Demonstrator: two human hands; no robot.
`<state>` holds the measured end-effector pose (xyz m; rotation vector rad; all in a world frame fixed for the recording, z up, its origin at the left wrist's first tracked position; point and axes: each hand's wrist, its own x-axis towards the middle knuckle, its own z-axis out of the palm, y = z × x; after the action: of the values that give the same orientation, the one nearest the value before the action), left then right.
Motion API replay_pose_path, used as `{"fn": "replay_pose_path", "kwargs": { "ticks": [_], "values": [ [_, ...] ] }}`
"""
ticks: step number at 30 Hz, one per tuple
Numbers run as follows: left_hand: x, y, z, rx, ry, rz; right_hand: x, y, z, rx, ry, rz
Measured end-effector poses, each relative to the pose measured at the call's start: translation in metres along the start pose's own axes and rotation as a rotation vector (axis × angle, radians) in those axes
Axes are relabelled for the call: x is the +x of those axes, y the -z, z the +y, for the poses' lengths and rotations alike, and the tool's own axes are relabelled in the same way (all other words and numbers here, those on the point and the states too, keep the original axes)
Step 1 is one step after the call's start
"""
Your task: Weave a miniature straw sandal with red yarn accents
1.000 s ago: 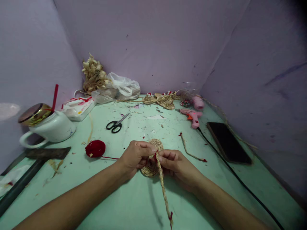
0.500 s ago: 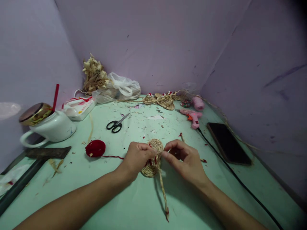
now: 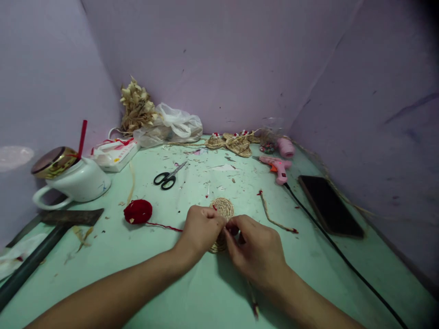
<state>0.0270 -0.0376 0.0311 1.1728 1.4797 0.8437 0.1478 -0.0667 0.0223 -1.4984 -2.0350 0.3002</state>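
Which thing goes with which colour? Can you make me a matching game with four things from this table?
Things:
1. Yarn ball
2. Scissors
3. Glue gun
4. Coiled straw piece

Clues:
A. Mostly pink
B. Tan, partly hidden by the left hand
C. Dark red
D. Black and silver

Right pairs: 1-C, 2-D, 3-A, 4-B
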Motion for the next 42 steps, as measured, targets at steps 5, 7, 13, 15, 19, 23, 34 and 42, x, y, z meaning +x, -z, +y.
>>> {"fn": "replay_pose_path", "kwargs": {
  "ticks": [5,7,13,15,19,23,34,42],
  "values": [
    [0.006,0.005,-0.006,0.008,-0.015,-0.025,0.01,0.002,0.014,0.304,-0.235,-0.206],
    [0.009,0.008,-0.007,0.01,-0.011,-0.028,0.013,0.004,0.016,0.353,-0.285,-0.227],
    [0.009,0.011,-0.006,-0.005,0.027,-0.045,0.011,0.005,0.008,0.33,-0.188,-0.233],
    [0.008,0.01,-0.005,-0.003,0.007,-0.054,0.009,0.003,0.008,0.347,-0.175,-0.248],
    [0.008,0.011,-0.005,-0.026,0.001,-0.06,0.011,0.002,0.015,0.446,-0.209,-0.265],
    [0.01,0.013,-0.006,-0.016,-0.006,-0.064,0.016,0.003,0.019,0.617,-0.301,-0.3],
    [0.013,0.014,-0.009,0.029,-0.023,-0.104,0.015,0.004,0.019,0.783,-0.222,-0.363],
    [0.017,0.013,-0.013,0.204,-0.081,-0.153,0.016,-0.003,0.021,0.771,-0.019,-0.231]
  ]
}}
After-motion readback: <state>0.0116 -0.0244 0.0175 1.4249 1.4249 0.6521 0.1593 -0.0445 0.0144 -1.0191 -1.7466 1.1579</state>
